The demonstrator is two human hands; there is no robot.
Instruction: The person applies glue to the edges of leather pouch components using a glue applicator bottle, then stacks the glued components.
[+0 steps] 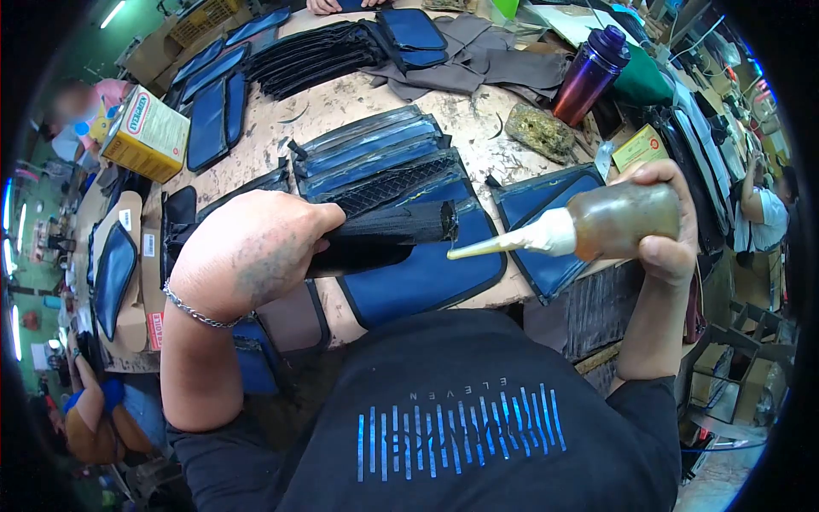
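- Fingers of left hand (256,256) curl round a black mesh strip stack (388,230), clenched on its left end; fingertips hidden under the palm, so exact finger spread can't be told.
- Right hand (665,226) grips a brownish squeeze bottle (623,222) w/ fingers wrapped over the body, thumb side up; cream nozzle (503,245) points left, tip just beside the stack's free right end.
- Stack sits mid-scene, held horizontal above a blue panel (426,273) on the near table edge.
- Handling, as judged: stack looks light, soft, floppy fabric; several thin layers that could fan out or slip vs each other. Best held near the end being worked, pinched flat thru all layers, not at 1 corner.
- Bottle prob. light, soft-walled; a squeeze at mid-body gives flow, so a firm grip risks excess. Contents likely sticky, surface maybe slick. Hold at the fat middle, nozzle kept low.
- Bracelet (196,314) on left wrist.
- Farther out: more blue panels w/ black edging (375,149) fanned on the worn table (341,98); grey fabric pieces (478,64) far; purple drink bottle (589,77) far right; rough stone-like lump (539,130) near it; yellow carton (147,132) far left.
- Other people's hands at far table edge (324,5), apart from this work.
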